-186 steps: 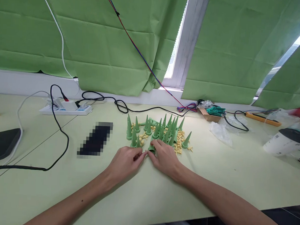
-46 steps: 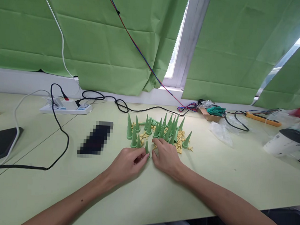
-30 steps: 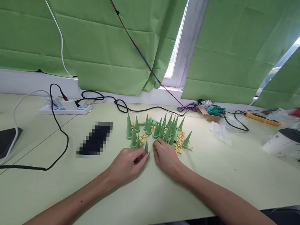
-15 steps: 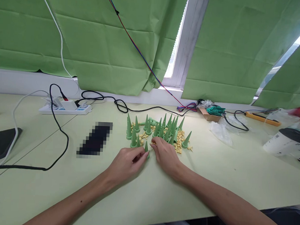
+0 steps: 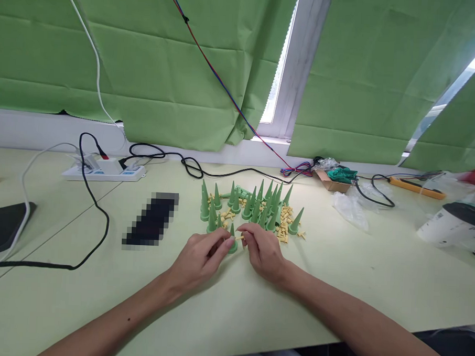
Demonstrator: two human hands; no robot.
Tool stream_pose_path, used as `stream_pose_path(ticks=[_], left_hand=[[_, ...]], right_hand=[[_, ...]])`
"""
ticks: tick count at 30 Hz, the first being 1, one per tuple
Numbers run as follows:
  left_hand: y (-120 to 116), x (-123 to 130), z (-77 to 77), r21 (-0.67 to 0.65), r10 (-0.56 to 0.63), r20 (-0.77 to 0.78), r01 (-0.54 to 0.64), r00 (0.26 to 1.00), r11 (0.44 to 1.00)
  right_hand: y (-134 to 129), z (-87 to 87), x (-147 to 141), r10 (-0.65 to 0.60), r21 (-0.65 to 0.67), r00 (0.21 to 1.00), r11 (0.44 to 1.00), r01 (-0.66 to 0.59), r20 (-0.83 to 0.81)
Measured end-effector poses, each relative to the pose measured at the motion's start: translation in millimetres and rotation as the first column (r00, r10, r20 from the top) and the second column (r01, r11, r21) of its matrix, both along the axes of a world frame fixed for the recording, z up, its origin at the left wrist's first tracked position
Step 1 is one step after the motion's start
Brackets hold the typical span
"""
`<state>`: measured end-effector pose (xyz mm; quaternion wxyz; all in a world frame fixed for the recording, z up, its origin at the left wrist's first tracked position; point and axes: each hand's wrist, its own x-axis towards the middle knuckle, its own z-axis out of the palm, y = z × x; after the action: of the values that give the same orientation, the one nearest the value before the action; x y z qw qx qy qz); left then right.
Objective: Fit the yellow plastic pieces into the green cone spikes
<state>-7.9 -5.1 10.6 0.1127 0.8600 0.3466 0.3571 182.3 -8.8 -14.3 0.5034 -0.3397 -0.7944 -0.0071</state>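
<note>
My left hand is closed, its thumb and fingertips pinching a small green cone that stands upright on the table. Just to its right, my right hand pinches a small yellow peg, which points toward the cone's side. Whether the peg touches the cone I cannot tell. Behind both hands stand several more green cones with round bases. Loose yellow pegs lie scattered among them, with a heap toward the right.
A blurred dark rectangle lies left of the cones. Behind it are a white power strip and a black cable along the wall. A small cardboard box and a clear plastic bag are at right, a white container farther right.
My right hand has drawn back slightly from the cones and pegs, bringing a yellow peg beside the held cone. My left fingers have shifted a little on the cone.
</note>
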Motion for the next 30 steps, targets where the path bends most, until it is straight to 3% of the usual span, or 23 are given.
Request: stream_pose_path(ticks=[6,11,19,25,30], left_hand=[[0.3,-0.4,-4.4,0.07,-0.118,-0.107,0.126,0.987,0.99],[1.2,-0.5,-4.5,0.11,-0.104,-0.091,0.113,0.99,0.987],[1.0,-0.8,-3.9,0.04,0.002,0.016,-0.003,1.0,0.999],[0.4,0.5,-5.2,-0.093,0.076,0.135,-0.064,0.988,0.994],[2.8,2.3,-4.0,-0.187,0.081,0.048,-0.071,0.996,0.98]], right_hand=[[0.2,-3.2,-0.2,-0.022,-0.008,0.999,1.0,0.022,0.049],[-1.1,0.6,0.0,-0.002,-0.017,0.999,1.0,0.002,0.034],[-2.0,1.4,-1.0,0.035,-0.038,0.999,0.999,-0.034,0.027],[-0.2,1.9,-2.0,-0.077,-0.038,0.994,0.997,0.074,-0.076],[1.9,3.9,-2.4,-0.136,-0.048,0.982,0.99,0.131,-0.131]])
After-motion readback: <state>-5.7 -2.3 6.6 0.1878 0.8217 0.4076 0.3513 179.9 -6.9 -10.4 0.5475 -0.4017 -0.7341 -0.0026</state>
